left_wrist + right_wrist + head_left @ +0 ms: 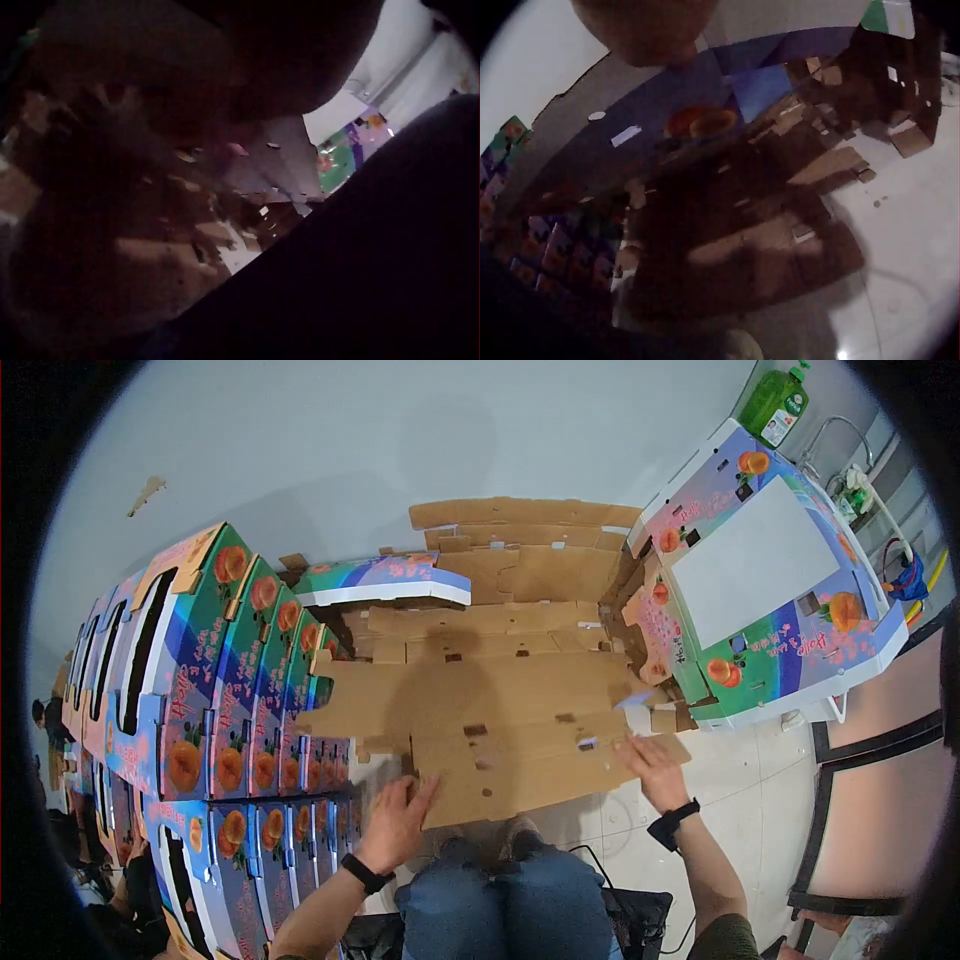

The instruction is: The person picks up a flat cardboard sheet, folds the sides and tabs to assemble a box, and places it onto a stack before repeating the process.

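Note:
A brown cardboard sheet (530, 775) with small slots spans the space in front of my knees, plain face up. My left hand (395, 825) grips its near left corner, thumb over the top. At the right end my right hand (655, 772) holds the near edge. From below, the right wrist view shows a printed purple face (652, 127) with a peach picture. More brown cardboard (480, 675) lies beyond the sheet. The left wrist view is dark, and my fingers are hard to make out there.
Printed peach cartons (230, 690) are stacked at left. A printed panel with a white rectangle (755, 565) leans at right, below a green soap bottle (775, 405). A curved printed piece (385, 582) lies at the back by the wall. Pale floor tiles (735, 800) show at right.

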`<state>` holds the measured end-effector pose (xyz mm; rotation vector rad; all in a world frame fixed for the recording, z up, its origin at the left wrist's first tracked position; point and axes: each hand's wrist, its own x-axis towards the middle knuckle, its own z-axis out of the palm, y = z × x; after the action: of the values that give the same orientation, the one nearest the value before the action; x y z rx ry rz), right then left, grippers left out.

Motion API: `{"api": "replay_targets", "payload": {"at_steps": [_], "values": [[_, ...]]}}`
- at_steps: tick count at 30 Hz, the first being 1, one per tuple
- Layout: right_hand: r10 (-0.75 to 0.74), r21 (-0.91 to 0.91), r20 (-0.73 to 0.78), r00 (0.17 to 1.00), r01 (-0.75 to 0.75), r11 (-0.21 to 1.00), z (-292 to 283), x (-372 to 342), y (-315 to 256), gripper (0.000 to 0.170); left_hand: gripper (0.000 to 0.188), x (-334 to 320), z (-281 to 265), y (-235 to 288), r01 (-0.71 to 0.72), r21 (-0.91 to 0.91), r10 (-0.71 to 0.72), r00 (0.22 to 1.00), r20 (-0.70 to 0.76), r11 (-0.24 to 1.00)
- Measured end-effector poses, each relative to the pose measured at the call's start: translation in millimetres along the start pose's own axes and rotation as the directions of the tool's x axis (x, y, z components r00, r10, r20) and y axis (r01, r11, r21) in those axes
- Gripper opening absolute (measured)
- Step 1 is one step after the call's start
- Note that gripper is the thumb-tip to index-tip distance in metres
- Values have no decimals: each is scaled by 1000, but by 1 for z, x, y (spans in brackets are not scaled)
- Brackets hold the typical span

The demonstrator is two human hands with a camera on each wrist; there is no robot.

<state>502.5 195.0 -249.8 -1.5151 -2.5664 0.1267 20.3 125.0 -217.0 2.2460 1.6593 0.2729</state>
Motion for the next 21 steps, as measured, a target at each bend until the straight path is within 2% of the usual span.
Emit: {"api": "replay_targets", "payload": {"at_steps": [1,3,4,7,10,11,13,16,19,21], "values": [[12,21,54,998,-13,1000,12,-6,2,69,70,-5,2,6,52,-64,-44,992,120,997],[17,75,160,987,-30,997,34,-12,1,69,70,-8,30,-19,-4,-118,28,979,204,993],[17,45,172,985,-26,999,40,-13,2,68,70,-8,50,-33,-21,-145,55,970,236,989],[-39,-42,180,983,47,998,60,-12,7,61,70,2,94,-58,-98,-6,91,896,435,995],[-67,-109,265,962,99,989,86,-15,15,72,67,-4,144,-69,-263,128,198,904,378,956],[-83,-100,214,973,106,989,97,-18,19,69,67,-3,151,-70,-258,148,183,901,393,955],[-28,-97,282,959,57,994,108,-22,18,68,66,5,154,-66,-247,185,150,894,423,951],[69,-104,375,924,-32,994,135,-32,18,71,67,23,156,-75,-265,248,156,909,386,932],[150,-175,396,906,-86,981,151,-26,15,71,64,39,150,-82,-331,436,252,940,229,837],[201,-199,389,899,-131,971,159,-18,12,68,63,44,145,-87,-283,415,247,959,138,865]]}}
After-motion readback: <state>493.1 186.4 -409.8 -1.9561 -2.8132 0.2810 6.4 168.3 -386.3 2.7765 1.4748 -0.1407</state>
